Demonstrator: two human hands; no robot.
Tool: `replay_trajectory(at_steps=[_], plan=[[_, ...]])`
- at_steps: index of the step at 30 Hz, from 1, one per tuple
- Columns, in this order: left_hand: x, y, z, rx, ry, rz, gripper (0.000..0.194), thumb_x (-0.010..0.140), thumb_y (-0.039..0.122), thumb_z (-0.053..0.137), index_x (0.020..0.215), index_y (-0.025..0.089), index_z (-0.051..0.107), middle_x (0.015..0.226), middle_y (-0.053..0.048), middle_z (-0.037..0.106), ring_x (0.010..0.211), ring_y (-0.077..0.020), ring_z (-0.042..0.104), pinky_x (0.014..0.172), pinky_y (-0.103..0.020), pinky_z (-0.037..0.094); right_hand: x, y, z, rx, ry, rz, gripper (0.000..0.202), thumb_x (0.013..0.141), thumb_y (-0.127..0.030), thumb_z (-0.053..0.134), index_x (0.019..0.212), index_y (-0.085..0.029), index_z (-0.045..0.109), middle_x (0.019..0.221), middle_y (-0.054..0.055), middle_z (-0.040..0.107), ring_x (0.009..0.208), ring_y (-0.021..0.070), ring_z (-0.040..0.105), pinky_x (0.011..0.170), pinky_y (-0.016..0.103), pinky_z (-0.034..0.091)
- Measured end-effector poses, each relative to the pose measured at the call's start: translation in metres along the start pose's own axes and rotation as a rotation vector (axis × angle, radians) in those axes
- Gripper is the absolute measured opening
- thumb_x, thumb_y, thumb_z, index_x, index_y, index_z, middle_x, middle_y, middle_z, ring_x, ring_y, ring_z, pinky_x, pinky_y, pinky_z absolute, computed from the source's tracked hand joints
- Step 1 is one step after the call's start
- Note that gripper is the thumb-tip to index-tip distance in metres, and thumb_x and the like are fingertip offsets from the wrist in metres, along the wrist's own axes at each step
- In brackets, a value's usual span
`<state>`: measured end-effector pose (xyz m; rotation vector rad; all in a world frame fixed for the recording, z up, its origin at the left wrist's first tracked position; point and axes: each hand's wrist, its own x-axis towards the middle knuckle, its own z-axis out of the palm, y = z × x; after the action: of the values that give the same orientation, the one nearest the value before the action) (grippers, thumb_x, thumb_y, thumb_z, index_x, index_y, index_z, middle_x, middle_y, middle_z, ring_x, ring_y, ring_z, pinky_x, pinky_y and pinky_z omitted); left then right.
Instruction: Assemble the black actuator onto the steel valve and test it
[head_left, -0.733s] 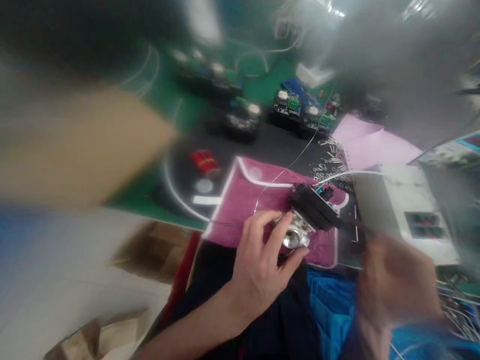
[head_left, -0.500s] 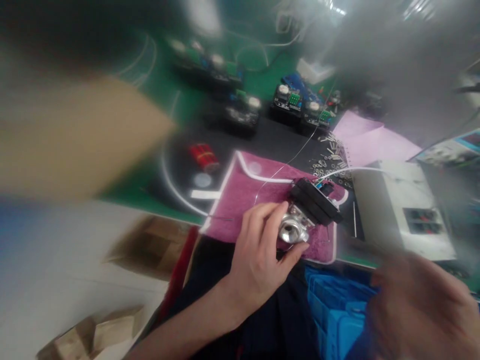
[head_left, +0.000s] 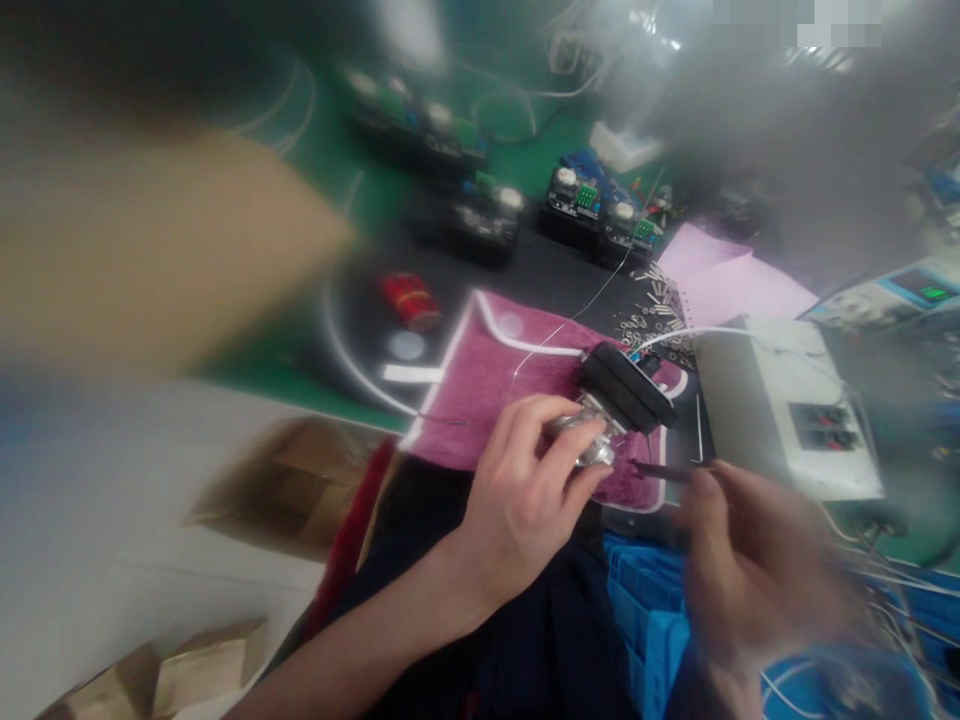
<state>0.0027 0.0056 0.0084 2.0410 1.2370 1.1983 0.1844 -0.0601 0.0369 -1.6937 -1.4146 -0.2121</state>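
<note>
My left hand (head_left: 529, 475) is closed round a silver metal part (head_left: 594, 445), its fingers over the top and the thumb beneath. A black housing (head_left: 626, 385) with a white cable adjoins the metal part, tilted on the pink cloth (head_left: 472, 385). To the right, my right hand (head_left: 757, 560), blurred by motion, pinches a thin dark tool (head_left: 667, 471) whose tip points left toward the metal part. A gap shows between the tool tip and the metal part. A thin wire (head_left: 555, 335) runs over the cloth.
Behind the cloth stand several black units with circuit boards (head_left: 576, 195), and a red bundle (head_left: 411, 300). Small metal fasteners (head_left: 660, 315) lie beside pink paper (head_left: 735, 280). A whitish box (head_left: 780, 400) is at the right, blue crates (head_left: 649, 600) below.
My right hand has moved left and up toward the metal part, and the dark tool now shows in it. My left fingers have shifted over the metal part, covering its round opening.
</note>
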Motion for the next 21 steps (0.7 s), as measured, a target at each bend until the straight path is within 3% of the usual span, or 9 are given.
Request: replay_trajectory(at_steps=[5, 10, 13, 17, 21], plan=[[-0.002, -0.003, 0.001, 0.028, 0.043, -0.046, 0.053, 0.092, 0.032, 0.077, 0.139, 0.016, 0.059, 0.129, -0.013, 0.062, 0.123, -0.0252, 0.058, 0.109, -0.045, 0.053, -0.012, 0.004, 0.009, 0.112, 0.003, 0.114, 0.026, 0.083, -0.016, 0.083, 0.108, -0.017, 0.075, 0.092, 0.004, 0.073, 0.072, 0.0131, 0.066, 0.066, 0.025, 0.054], [-0.003, -0.005, 0.001, -0.007, 0.045, 0.009, 0.041, 0.093, 0.027, 0.075, 0.132, 0.022, 0.065, 0.128, -0.011, 0.063, 0.119, -0.0241, 0.060, 0.105, -0.044, 0.056, -0.006, 0.001, 0.001, 0.035, -0.126, 0.096, 0.019, 0.088, -0.020, 0.079, 0.107, -0.019, 0.077, 0.094, 0.004, 0.075, 0.076, 0.0140, 0.068, 0.072, 0.027, 0.055], [-0.004, -0.003, 0.000, -0.027, 0.041, 0.033, 0.039, 0.094, 0.020, 0.072, 0.133, 0.021, 0.064, 0.128, -0.010, 0.062, 0.121, -0.0225, 0.060, 0.107, -0.042, 0.054, 0.002, -0.009, -0.005, -0.008, -0.040, 0.054, 0.014, 0.090, -0.021, 0.078, 0.103, -0.018, 0.078, 0.091, 0.004, 0.076, 0.074, 0.0146, 0.069, 0.069, 0.026, 0.055], [-0.001, -0.003, 0.001, -0.031, 0.030, 0.028, 0.041, 0.094, 0.026, 0.073, 0.133, 0.020, 0.061, 0.132, -0.011, 0.060, 0.123, -0.0225, 0.060, 0.109, -0.041, 0.053, 0.011, -0.025, -0.005, 0.037, 0.093, 0.023, 0.012, 0.089, -0.018, 0.078, 0.101, -0.016, 0.079, 0.087, 0.004, 0.076, 0.071, 0.0144, 0.070, 0.063, 0.025, 0.054], [0.007, -0.006, 0.007, -0.040, 0.016, 0.007, 0.039, 0.094, 0.033, 0.072, 0.128, 0.020, 0.058, 0.134, -0.011, 0.058, 0.126, -0.0229, 0.059, 0.110, -0.040, 0.052, 0.020, -0.032, 0.006, 0.146, 0.090, -0.075, 0.015, 0.088, -0.013, 0.077, 0.102, -0.019, 0.077, 0.090, 0.003, 0.076, 0.073, 0.0139, 0.071, 0.065, 0.025, 0.055]])
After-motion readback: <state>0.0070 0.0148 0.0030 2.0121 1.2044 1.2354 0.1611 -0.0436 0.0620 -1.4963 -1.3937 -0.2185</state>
